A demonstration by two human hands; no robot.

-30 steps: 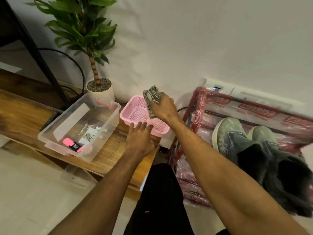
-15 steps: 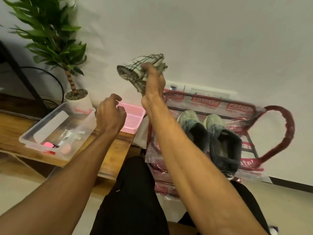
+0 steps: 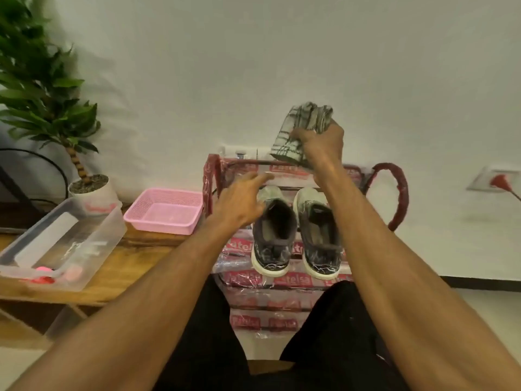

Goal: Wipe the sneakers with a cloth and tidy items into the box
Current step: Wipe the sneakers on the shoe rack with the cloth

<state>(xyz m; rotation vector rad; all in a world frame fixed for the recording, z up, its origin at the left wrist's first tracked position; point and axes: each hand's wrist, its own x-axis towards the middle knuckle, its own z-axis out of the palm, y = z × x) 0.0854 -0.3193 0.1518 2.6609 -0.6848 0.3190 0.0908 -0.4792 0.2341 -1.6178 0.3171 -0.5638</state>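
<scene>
1. Both my arms are stretched forward. My left hand (image 3: 239,201) is palm down with the fingers spread and straight, holding nothing. My right hand (image 3: 324,145) is raised higher, its fingers curled around the cloth (image 3: 301,128).
2. The rack (image 3: 270,303) stands below my fingers, wrapped in clear plastic. Its red labels show white letters, "atelsa"; the first letter I cannot read surely.
3. The clear box (image 3: 93,249) is far left of my left fingers, on the wooden bench (image 3: 135,258). Pink things lie inside it.
4. The sneakers (image 3: 272,235) stand side by side on the rack's top shelf, heels toward me. My left fingertips are over the toe of the left one; whether they touch it I cannot tell.
5. The pink basket (image 3: 166,213) is just left of my left hand.
6. The checked cloth is bunched and sticks out above my right fingers.
7. Half a second ago my left fingers were curled near the basket; now they are straight over the sneaker. My right hand has come right, above the rack's back rail.
</scene>
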